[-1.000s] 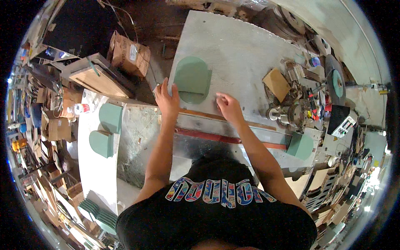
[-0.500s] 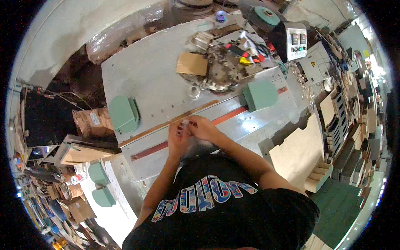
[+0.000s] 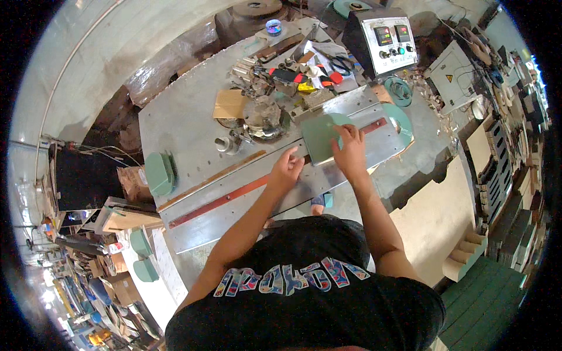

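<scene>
My right hand point(image 3: 350, 153) is on the right side of a pale green piece point(image 3: 319, 138) with a rounded end. Its fingers are bent over the piece's top and edge, the thumb towards the left. Just left of the piece, my left hand point(image 3: 285, 171) hovers above the metal table with its fingers apart and nothing in them. Under both hands runs a long red strip point(image 3: 234, 194) set in the table. More green rounded pieces stand in a stack point(image 3: 160, 174) at the table's left end.
Scrap, tools and a cardboard piece point(image 3: 229, 104) crowd the table's far side, beside a small jar point(image 3: 225, 144). A wooden strip point(image 3: 213, 180) lies along the table. A control box point(image 3: 389, 44) stands at the back right. Large tan board point(image 3: 436, 205) fills the near right.
My hands have parted from their close position over the table. The right has reached to the green piece, and the left has followed towards its left edge. The view has shifted.
</scene>
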The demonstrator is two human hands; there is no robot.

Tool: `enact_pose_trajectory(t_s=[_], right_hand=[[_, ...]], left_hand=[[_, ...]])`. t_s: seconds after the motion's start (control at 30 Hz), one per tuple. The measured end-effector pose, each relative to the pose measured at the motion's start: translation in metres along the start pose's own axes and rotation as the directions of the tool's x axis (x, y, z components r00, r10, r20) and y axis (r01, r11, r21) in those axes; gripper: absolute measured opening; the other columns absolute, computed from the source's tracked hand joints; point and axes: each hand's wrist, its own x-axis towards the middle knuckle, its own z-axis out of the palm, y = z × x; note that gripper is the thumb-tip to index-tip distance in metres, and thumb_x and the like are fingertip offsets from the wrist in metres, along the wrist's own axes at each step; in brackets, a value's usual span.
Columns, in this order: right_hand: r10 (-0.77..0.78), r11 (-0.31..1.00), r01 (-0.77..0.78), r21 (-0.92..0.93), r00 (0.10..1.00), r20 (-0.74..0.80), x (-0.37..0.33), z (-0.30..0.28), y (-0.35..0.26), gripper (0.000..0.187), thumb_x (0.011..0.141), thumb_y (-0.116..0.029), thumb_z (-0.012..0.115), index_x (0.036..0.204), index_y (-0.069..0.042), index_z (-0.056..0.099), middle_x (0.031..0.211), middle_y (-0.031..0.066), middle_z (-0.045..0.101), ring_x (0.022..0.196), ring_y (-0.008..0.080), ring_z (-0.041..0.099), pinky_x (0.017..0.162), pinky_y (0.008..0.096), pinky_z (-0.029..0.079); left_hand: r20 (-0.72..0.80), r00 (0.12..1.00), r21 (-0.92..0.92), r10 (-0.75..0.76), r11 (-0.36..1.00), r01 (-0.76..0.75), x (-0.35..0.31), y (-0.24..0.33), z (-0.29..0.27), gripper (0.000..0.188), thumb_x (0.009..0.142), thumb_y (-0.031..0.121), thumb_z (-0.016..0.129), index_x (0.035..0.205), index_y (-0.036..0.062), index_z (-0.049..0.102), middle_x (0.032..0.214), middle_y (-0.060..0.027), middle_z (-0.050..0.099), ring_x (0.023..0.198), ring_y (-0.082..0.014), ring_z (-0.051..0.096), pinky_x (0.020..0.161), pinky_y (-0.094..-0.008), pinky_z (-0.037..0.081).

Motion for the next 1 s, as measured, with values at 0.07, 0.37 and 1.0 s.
enact_pose_trajectory(t_s=[0.07, 0.37, 1.0], right_hand=[[-0.018, 0.991, 0.013, -0.137, 0.999, -0.038, 0.003, -0.008, 0.024, 0.048, 0.092, -0.016, 0.077, 0.138, -0.009, 0.067, 0.141, 0.0188, 0.062, 0.128, 0.0435, 0.058, 0.111, 0.0545, 0.045], [-0.001, 0.999, 0.006, -0.053, 0.994, 0.107, 0.0, 0.002, 0.059, 0.056, 0.087, -0.014, 0.078, 0.141, -0.01, 0.063, 0.146, 0.025, 0.057, 0.132, 0.0469, 0.056, 0.111, 0.0561, 0.047], [0.019, 0.794, -0.059, 0.606, 0.997, 0.072, -0.045, 0.014, -0.029, 0.052, 0.097, -0.009, 0.075, 0.148, -0.008, 0.063, 0.122, 0.0082, 0.055, 0.099, 0.0177, 0.055, 0.089, 0.0327, 0.05]], left_hand=[[-0.047, 0.998, 0.112, 0.048, 0.993, -0.042, 0.018, -0.006, 0.018, 0.058, 0.103, 0.03, 0.072, 0.149, -0.0002, 0.056, 0.106, -0.0147, 0.075, 0.087, -0.0223, 0.073, 0.08, -0.0375, 0.058], [-0.114, 0.99, 0.214, -0.079, 0.971, 0.102, 0.029, -0.006, 0.046, 0.067, 0.099, 0.026, 0.076, 0.155, -0.002, 0.051, 0.116, -0.0155, 0.072, 0.099, -0.0232, 0.072, 0.085, -0.0382, 0.059], [-0.254, 0.96, 0.246, 0.115, 0.968, -0.051, -0.089, 0.034, -0.05, 0.057, 0.093, -0.002, 0.075, 0.142, 0.0024, 0.047, 0.124, -0.0192, 0.073, 0.112, -0.0307, 0.074, 0.098, -0.0414, 0.057]])
